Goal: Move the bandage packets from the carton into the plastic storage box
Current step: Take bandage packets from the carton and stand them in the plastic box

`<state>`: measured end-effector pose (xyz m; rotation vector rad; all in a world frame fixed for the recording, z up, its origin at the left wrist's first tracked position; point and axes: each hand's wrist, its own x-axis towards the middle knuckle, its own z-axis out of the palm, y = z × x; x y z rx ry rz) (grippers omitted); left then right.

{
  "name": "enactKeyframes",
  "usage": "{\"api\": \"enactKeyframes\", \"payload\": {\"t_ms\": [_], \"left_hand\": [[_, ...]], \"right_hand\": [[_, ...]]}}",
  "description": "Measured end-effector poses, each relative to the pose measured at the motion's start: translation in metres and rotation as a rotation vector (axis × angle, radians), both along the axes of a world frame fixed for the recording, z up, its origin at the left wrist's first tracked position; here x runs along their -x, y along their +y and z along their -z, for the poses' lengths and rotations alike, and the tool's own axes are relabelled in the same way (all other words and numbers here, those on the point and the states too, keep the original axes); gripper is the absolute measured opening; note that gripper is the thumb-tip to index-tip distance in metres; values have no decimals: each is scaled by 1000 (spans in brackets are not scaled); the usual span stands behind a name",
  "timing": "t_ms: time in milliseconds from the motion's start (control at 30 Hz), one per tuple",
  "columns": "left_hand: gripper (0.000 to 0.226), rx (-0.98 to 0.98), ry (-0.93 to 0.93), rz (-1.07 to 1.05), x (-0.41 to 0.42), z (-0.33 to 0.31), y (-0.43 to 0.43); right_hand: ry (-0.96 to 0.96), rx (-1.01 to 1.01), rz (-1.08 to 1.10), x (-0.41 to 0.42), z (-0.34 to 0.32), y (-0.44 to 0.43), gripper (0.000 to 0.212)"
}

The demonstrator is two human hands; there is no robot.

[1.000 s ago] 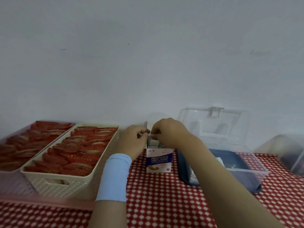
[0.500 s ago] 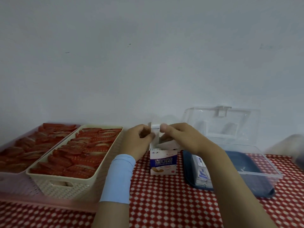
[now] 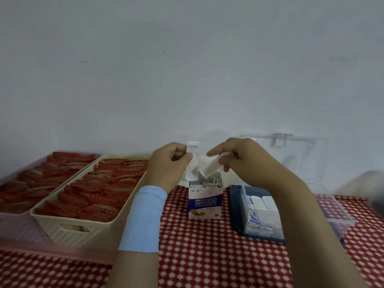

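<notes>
A small white and blue carton [image 3: 205, 202] stands open on the red checked cloth, with several white bandage packets [image 3: 207, 183] showing inside. Just above it, my left hand [image 3: 168, 165] pinches an upright white packet [image 3: 192, 163]. My right hand [image 3: 243, 159] holds a second white packet [image 3: 209, 168], tilted down toward the carton. To the right sits the clear plastic storage box [image 3: 336, 213] with a blue base and its lid raised; more packets [image 3: 261, 215] are stacked at its left end.
A cream basket [image 3: 68, 229] and a pink tray [image 3: 12, 223], both full of red packets, fill the left side. A pale wall rises behind. Another clear container [image 3: 374, 183] is blurred at the far right edge.
Both hands have lifted out of the carton, each with a white packet, and have drawn apart. The view has shifted a little.
</notes>
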<state>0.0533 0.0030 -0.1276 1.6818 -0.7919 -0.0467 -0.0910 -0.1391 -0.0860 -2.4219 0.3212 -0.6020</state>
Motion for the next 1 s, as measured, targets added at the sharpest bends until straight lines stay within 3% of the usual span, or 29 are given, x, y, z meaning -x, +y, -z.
{"api": "enactKeyframes", "payload": {"t_ms": [133, 333, 500, 633, 800, 900, 1000], "left_hand": [[5, -97, 97, 222, 13, -6, -2], [16, 8, 303, 405, 20, -4, -3], [39, 67, 586, 539, 25, -3, -3], [47, 51, 672, 635, 25, -2, -1], [42, 138, 761, 697, 31, -9, -3], [38, 211, 817, 655, 33, -11, -6], [32, 192, 784, 645, 29, -9, -3]], "right_hand": [[-47, -72, 15, -2, 1, 3, 60], [-182, -183, -13, -2, 3, 6, 47], [-137, -280, -81, 1, 4, 7, 37], [-154, -405, -220, 2, 4, 7, 48], [-181, -354, -183, 0, 7, 6, 57], [-299, -284, -46, -4, 11, 3, 35], [-298, -268, -64, -6, 13, 3, 10]]}}
